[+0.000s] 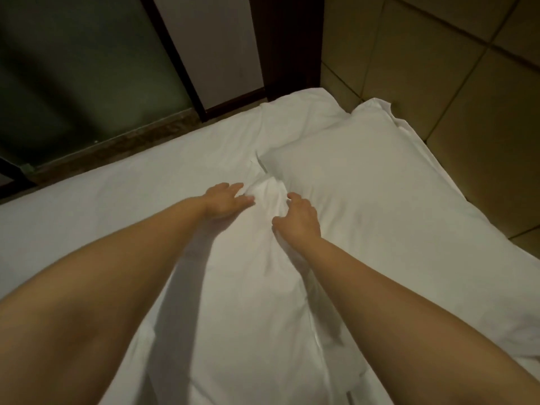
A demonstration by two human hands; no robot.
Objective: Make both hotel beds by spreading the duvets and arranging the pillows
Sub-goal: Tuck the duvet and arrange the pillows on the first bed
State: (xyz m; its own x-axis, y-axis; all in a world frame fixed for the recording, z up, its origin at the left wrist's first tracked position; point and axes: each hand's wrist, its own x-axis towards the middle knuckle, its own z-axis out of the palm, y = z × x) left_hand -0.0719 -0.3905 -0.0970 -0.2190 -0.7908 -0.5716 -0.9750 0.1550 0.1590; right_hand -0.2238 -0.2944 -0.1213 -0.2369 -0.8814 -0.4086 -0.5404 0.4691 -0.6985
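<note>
A white pillow [365, 182] lies at the head of the bed, on the right, against the padded headboard. A second white pillow [245, 282] lies lengthwise under my arms, its far corner bunched up between my hands. My left hand [223, 200] rests on that pillow with its fingers fairly straight, touching the bunched corner from the left. My right hand [298, 219] has its fingers curled into the fabric of the corner from the right. A white sheet [102, 200] covers the mattress on the left.
A tan padded headboard [438, 68] with square panels runs along the right. A dark wooden post [286, 42] stands at the bed's far corner. On the left are a dark glass panel [73, 68] and a brown stone ledge [117, 144].
</note>
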